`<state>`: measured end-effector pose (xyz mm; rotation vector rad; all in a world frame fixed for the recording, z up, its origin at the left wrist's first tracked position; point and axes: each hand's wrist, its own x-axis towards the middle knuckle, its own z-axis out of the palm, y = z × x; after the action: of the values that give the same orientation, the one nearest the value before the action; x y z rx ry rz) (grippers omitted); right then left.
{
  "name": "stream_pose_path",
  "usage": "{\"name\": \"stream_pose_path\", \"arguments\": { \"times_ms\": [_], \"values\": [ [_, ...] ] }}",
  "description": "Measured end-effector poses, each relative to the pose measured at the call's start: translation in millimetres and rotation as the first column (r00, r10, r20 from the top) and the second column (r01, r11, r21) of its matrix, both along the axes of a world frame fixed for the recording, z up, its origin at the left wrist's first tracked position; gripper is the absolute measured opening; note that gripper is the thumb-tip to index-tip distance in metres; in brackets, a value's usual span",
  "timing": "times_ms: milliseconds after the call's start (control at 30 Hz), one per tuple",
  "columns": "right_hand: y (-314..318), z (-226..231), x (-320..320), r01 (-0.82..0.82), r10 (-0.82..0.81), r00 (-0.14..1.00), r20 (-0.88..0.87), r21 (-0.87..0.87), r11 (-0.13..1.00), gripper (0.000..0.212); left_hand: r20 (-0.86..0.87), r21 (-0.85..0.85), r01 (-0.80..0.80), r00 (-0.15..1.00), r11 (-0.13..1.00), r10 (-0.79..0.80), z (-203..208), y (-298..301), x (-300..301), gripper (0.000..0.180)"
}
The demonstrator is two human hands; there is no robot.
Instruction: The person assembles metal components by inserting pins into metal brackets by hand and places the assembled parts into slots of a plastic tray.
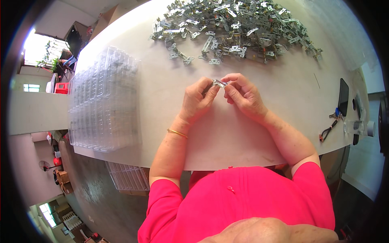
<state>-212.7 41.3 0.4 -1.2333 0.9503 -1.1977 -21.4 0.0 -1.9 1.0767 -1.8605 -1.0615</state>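
Over the middle of the table, both of my hands hold one small shiny metal hinge-like fitting (219, 83). My left hand (198, 98) pinches its left end between thumb and fingers. At its right end, my right hand (244, 96) grips it with thumb and fingertips. Fingers cover much of the fitting, so its exact shape is hidden. Beyond my hands lies a big heap of similar metal fittings (247, 30), many with flat plates and holes. A few loose ones lie along the heap's near edge.
Stacked clear plastic trays (103, 101) stand on the table (227, 141) at left. To the right are a thin metal rod (317, 81), a black phone (343, 97), keys on a dark strap (330, 128) and a clear container (354, 127). More trays (127, 177) sit below the table's left edge.
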Motion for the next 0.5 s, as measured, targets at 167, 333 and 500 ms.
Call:
{"name": "stream_pose_path", "arguments": {
  "times_ms": [167, 333, 500],
  "values": [
    [-5, -12, 4, 0.116, -0.132, 0.988, -0.076, -0.191, 0.975, 0.009, 0.083, -0.201, 0.009, 0.997, 0.980, 0.008, 2, 3, -4, 0.011],
    [-6, -9, 1, 0.217, -0.290, 0.940, -0.179, -0.340, 0.915, 0.008, 0.077, -0.217, 0.026, 0.997, 0.976, -0.010, 3, 5, -8, 0.013],
    [-6, -10, 4, 0.237, -0.307, 0.942, -0.134, -0.382, 0.893, 0.008, 0.004, -0.040, 0.047, 0.999, 0.998, -0.046, 3, 5, -6, 0.013]
  ]
}}
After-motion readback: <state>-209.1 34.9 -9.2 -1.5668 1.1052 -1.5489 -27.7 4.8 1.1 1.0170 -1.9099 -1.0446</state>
